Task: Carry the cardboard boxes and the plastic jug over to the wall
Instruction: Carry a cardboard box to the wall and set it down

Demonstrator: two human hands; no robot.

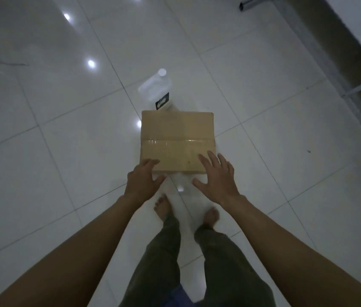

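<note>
No legible text, brand, number or sign is found. The plastic jug [156,89] carries a dark label [162,101] with a pale mark, too small and blurred to read. The cardboard box [177,141] shows faint print near its far edge, also unreadable.

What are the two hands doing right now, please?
Left hand: open, fingers spread, at the box's near left corner, holding nothing.
Right hand: open, fingers spread over its near right corner, holding nothing.
</note>
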